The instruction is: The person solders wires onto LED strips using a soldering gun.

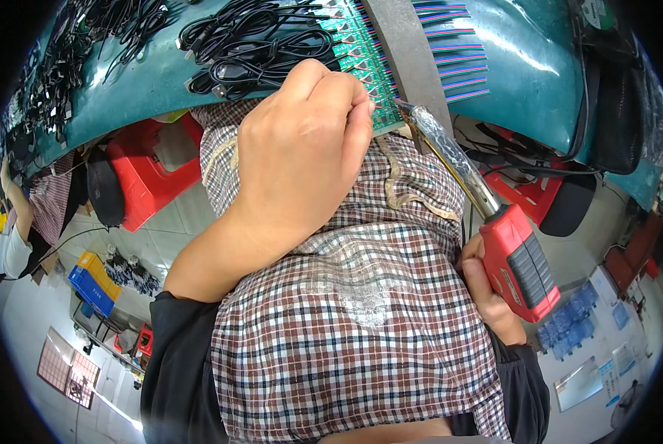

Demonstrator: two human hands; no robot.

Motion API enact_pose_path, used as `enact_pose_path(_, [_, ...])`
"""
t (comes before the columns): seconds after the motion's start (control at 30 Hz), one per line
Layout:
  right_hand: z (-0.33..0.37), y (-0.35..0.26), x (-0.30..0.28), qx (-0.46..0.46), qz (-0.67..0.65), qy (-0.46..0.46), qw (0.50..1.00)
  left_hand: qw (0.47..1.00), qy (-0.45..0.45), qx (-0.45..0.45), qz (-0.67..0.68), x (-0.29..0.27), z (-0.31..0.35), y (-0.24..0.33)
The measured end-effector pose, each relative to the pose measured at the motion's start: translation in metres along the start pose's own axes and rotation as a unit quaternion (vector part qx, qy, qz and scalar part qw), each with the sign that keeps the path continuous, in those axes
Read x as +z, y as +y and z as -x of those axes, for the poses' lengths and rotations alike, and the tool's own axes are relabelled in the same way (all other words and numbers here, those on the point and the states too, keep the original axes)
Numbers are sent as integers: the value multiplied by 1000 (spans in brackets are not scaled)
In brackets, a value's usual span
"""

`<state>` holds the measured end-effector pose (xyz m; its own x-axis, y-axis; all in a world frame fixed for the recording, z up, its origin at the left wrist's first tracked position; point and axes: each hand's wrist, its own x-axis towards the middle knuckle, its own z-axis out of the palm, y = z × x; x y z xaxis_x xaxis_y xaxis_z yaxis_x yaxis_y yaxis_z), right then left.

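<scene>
My left hand (302, 148) is curled with fingertips pinched together against the edge of the green printed circuit board strip (357, 55), which lies on the teal workbench (146, 81) beside a bundle of black cables (254, 44). My right hand (490, 288) is clamped around the red-handled soldering iron (520, 259), whose metal tip touches the board's near edge.

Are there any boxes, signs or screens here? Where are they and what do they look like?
Blue crate: lower left, boxy, with a yellow one behind it.
Blue packets: lower right, small squares in a cluster.
Papers: lower right, pale sheets with blue patches.
White board: lower right, a plain rectangle.
No screens show.
</scene>
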<state>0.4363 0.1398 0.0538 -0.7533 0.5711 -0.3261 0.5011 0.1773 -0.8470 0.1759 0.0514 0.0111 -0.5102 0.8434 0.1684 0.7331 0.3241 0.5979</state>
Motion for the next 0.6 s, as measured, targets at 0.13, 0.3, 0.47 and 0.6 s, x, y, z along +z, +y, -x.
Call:
enact_pose_path(0.13, [4,3,-2,14,-5,-7,1000,1000,-1,2,0,0,0,0])
enact_pose_path(0.3, [7,2,0,6,17,13,1000,1000,-6,6,9,-1,-1,-1])
enact_pose_path(0.47, [6,5,-3,-15,34,-14,999,1000,-16,1,5,-2,0,-1])
enact_pose_path(0.6, [6,7,0,-14,17,-6,1000,1000,-15,-1,-1,-1,1,0])
